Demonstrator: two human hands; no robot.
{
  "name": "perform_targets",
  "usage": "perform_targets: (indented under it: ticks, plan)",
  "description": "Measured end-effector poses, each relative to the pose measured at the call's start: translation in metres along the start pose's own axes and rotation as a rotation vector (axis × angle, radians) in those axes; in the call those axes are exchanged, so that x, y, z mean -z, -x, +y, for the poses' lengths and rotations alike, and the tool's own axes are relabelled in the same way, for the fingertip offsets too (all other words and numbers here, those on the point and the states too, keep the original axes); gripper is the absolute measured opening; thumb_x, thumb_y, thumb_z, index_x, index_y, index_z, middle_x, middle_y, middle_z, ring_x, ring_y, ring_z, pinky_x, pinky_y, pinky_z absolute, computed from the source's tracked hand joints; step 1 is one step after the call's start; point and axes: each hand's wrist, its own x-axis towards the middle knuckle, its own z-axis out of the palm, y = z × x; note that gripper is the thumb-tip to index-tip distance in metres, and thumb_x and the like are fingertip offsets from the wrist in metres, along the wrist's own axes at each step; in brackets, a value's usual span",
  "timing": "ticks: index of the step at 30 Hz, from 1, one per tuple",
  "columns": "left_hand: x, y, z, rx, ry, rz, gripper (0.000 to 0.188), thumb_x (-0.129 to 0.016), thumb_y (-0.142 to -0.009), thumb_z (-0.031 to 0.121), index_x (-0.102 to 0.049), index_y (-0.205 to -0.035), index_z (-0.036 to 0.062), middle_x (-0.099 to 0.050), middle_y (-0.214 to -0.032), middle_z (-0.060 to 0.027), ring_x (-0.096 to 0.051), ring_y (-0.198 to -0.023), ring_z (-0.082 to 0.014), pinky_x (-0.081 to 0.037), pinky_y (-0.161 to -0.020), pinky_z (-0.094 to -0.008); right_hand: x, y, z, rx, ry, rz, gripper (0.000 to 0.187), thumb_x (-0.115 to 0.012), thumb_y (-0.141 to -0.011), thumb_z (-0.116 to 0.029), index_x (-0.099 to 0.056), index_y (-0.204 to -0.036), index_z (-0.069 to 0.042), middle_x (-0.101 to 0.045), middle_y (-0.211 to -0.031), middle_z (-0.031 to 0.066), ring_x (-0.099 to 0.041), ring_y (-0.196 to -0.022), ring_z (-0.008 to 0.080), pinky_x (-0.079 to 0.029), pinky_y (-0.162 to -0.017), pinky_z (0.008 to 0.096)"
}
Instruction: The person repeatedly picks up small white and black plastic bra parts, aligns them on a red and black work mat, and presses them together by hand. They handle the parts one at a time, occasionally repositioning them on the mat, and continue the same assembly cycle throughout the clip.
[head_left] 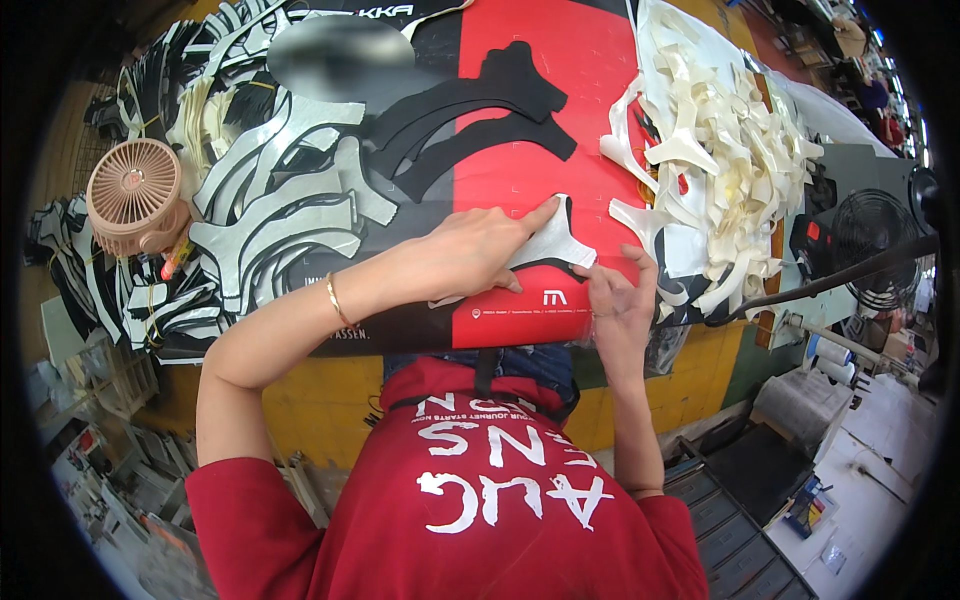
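A curved, flared cut piece of white material with a black layer under it [556, 240] lies on the red part of the table cover. Across it rests my left hand [475, 250], its index finger stretched along the upper edge and its thumb apart; part of the piece is hidden beneath. My right hand [620, 295] pinches the piece's lower right corner between thumb and fingers. Black cut pieces [490, 140] of similar shape lie fanned out beyond my hands. To the left are overlapping whitish-grey cut pieces [290, 225] with dark undersides.
A heap of cream cut pieces [735, 160] fills the table's right side. A small pinkish fan [135, 195] stands at the left among bundled pieces. Beyond the right end are a black fan [875, 245] and a dark cable [840, 275]. The red-and-black cover [520, 325] reaches the near edge.
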Motion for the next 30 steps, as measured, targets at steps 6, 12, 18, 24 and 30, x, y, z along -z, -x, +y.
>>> perform_targets:
  ticks: [6, 12, 18, 24, 30]
  plan:
    - [0.002, 0.000, 0.002, 0.008, 0.000, -0.016, 0.102, -0.081, -0.079, 0.017, -0.019, -0.158, 0.0050, -0.062, -0.078, -0.0256, -0.064, -0.077, -0.0421, -0.049, -0.072, -0.0488, -0.015, -0.011, -0.004, -0.078, 0.055, 0.214, 0.048, -0.068, -0.095, -0.004, -0.037, -0.132, -0.001, -0.068, -0.087, 0.0109, -0.061, -0.077, 0.0090, -0.049, -0.068, 0.0225]
    - [0.007, 0.002, 0.009, 0.016, -0.051, -0.005, 0.097, -0.079, -0.083, 0.027, -0.020, -0.158, 0.0054, -0.061, -0.072, -0.0250, -0.063, -0.071, -0.0440, -0.049, -0.071, -0.0511, -0.016, -0.015, -0.001, -0.067, 0.324, 0.242, 0.049, -0.068, -0.093, -0.002, -0.038, -0.132, 0.002, -0.067, -0.079, 0.0072, -0.059, -0.071, 0.0073, -0.048, -0.065, 0.0214]
    - [0.009, 0.002, 0.015, 0.080, -0.122, -0.020, 0.086, -0.071, -0.090, 0.030, -0.023, -0.157, 0.0071, -0.062, -0.069, -0.0239, -0.064, -0.070, -0.0446, -0.049, -0.070, -0.0524, -0.017, -0.008, 0.004, -0.018, 0.156, 0.280, 0.046, -0.066, -0.092, 0.000, -0.042, -0.131, 0.002, -0.066, -0.078, 0.0065, -0.058, -0.069, 0.0071, -0.047, -0.063, 0.0222]
    - [0.009, 0.001, 0.001, 0.017, 0.030, -0.016, 0.080, -0.065, -0.092, 0.016, -0.022, -0.159, 0.0124, -0.062, -0.071, -0.0228, -0.064, -0.070, -0.0411, -0.049, -0.070, -0.0494, -0.020, 0.010, 0.011, 0.043, 0.229, 0.305, 0.046, -0.067, -0.091, 0.000, -0.043, -0.130, 0.000, -0.066, -0.076, 0.0064, -0.060, -0.066, 0.0090, -0.047, -0.061, 0.0241]
    - [0.029, -0.002, 0.006, 0.096, 0.093, -0.193, 0.081, -0.062, -0.091, 0.013, -0.019, -0.161, 0.0153, -0.051, -0.060, -0.0126, -0.050, -0.054, -0.0229, -0.044, -0.061, -0.0390, -0.022, 0.016, 0.007, 0.002, 0.470, 0.276, 0.045, -0.068, -0.089, -0.007, -0.046, -0.128, -0.005, -0.067, -0.076, 0.0085, -0.066, -0.064, 0.0204, -0.051, -0.062, 0.0327]
